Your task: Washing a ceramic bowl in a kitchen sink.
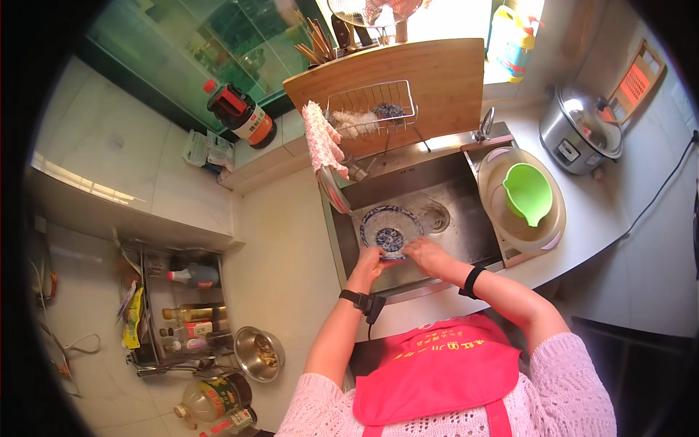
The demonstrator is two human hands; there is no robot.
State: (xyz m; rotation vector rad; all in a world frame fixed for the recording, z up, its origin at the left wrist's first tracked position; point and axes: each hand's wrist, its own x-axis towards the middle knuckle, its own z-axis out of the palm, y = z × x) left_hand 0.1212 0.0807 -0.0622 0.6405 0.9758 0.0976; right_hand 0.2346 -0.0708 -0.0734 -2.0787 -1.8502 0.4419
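Note:
A blue-and-white patterned plate (pixel 390 221) is held over the left part of the stainless steel sink (pixel 464 199). My left hand (pixel 372 262) grips its near rim. My right hand (pixel 428 257) touches the rim at the near right; whether its fingers hold anything else is hidden. The faucet (pixel 334 191), with a pink cloth (pixel 321 136) draped over it, reaches over the sink's left edge, close to the plate. Right of the plate lies the round drain (pixel 437 216) in the sink floor.
A green plastic bowl (pixel 527 191) sits on an oval tray (pixel 491 218) at the sink's right. Behind stand a wire rack (pixel 409 98) with scrubbers and a wooden board (pixel 453 82). A rice cooker (pixel 576 131) is far right; a steel bowl (pixel 254 368) and bottles are left.

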